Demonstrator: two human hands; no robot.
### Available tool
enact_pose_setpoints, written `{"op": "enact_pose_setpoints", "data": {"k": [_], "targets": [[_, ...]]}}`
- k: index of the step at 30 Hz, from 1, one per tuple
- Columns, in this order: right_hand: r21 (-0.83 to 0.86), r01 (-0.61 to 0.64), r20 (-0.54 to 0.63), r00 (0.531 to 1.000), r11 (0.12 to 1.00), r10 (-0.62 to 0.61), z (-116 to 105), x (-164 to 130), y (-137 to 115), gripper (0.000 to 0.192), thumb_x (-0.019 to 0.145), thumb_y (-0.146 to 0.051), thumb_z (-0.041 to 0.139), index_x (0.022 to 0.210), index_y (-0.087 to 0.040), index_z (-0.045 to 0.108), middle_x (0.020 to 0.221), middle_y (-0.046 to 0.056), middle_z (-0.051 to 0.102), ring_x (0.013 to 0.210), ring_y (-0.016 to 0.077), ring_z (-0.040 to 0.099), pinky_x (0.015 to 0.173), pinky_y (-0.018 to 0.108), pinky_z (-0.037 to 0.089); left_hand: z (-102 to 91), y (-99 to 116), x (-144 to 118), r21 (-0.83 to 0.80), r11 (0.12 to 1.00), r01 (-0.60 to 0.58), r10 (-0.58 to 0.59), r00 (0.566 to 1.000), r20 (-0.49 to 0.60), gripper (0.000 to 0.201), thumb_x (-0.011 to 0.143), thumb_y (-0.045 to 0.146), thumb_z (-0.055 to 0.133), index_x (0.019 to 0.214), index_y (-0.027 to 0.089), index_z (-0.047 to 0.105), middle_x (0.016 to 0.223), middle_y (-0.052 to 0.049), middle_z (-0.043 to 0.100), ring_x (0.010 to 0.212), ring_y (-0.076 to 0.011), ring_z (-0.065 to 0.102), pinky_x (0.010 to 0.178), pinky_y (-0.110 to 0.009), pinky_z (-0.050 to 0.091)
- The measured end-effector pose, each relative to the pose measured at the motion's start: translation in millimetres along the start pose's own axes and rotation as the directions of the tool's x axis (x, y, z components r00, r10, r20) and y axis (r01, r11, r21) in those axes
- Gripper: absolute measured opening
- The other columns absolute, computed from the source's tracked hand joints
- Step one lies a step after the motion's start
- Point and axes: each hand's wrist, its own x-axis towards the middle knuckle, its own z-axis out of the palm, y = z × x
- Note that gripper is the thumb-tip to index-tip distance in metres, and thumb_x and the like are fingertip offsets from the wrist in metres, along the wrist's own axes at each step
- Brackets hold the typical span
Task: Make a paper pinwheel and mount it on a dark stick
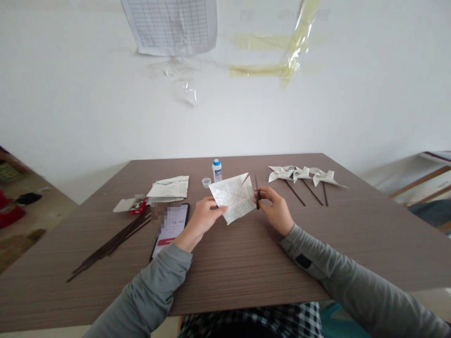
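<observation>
My left hand (201,217) pinches the left edge of a folded sheet of printed paper (233,195), held up over the brown table (225,263). My right hand (276,206) grips a small pair of dark scissors (257,192) at the paper's right edge, blades pointing up. Grey sleeves cover both forearms.
Three paper pinwheels on dark sticks (305,178) lie at the right rear. A glue bottle (217,170) and its cap (206,182) stand behind the paper. At the left are a stack of paper (169,188), a phone (171,227), a small box (129,204) and several dark sticks (111,244).
</observation>
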Motion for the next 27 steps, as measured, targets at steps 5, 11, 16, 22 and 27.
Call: {"op": "enact_pose_setpoints", "data": {"k": [5,11,16,22,27], "targets": [[-0.005,-0.019,0.007,1.0,1.0,0.019,1,0,3,0.034,0.086,-0.047,0.081,0.114,-0.029,0.075,0.104,0.006,0.089,0.102,0.0313,0.085,0.103,0.052,0.069,-0.2,1,0,-0.001,1.0,0.015,-0.015,0.999,0.029,0.011,0.075,0.039,0.104,0.082,0.033,0.099,0.119,-0.014,0.098,0.124,-0.0443,0.091,0.128,-0.06,0.065],[-0.025,-0.026,0.052,0.998,0.999,0.027,-2,3,7,0.032,0.081,-0.043,0.081,0.109,-0.029,0.073,0.084,-0.001,0.078,0.089,0.029,0.08,0.095,0.046,0.065,-3.5,1,2,0.111,0.993,0.039,-0.043,0.998,0.037,0.01,0.085,0.038,0.097,0.088,0.028,0.1,0.131,-0.017,0.097,0.135,-0.0449,0.088,0.133,-0.06,0.06],[0.023,-0.069,0.1,0.993,0.997,0.066,-1,3,4,0.035,0.079,-0.042,0.083,0.109,-0.03,0.072,0.078,-0.004,0.077,0.082,0.0267,0.078,0.087,0.042,0.064,-3.9,-2,3,0.131,0.99,0.049,-0.042,0.998,-0.053,0.014,0.09,0.04,0.092,0.089,0.027,0.096,0.127,-0.017,0.097,0.131,-0.0436,0.088,0.129,-0.059,0.06],[0.215,-0.169,0.1,0.984,0.962,0.15,6,0,-1,0.044,0.075,-0.046,0.091,0.109,-0.03,0.069,0.075,-0.004,0.078,0.076,0.0259,0.076,0.081,0.042,0.064,2.7,4,-4,-0.024,0.994,0.109,-0.111,0.987,-0.116,0.03,0.09,0.052,0.092,0.099,0.025,0.096,0.13,-0.017,0.097,0.134,-0.0441,0.086,0.124,-0.056,0.06],[0.305,-0.199,-0.011,0.977,0.931,0.212,10,-3,-2,0.051,0.073,-0.049,0.097,0.112,-0.03,0.07,0.078,-0.001,0.082,0.075,0.026,0.075,0.076,0.04,0.061,7.8,12,-8,-0.218,0.966,0.136,-0.137,0.991,0.011,0.045,0.082,0.061,0.099,0.104,0.022,0.097,0.131,-0.018,0.099,0.132,-0.0447,0.088,0.119,-0.052,0.062]]}}
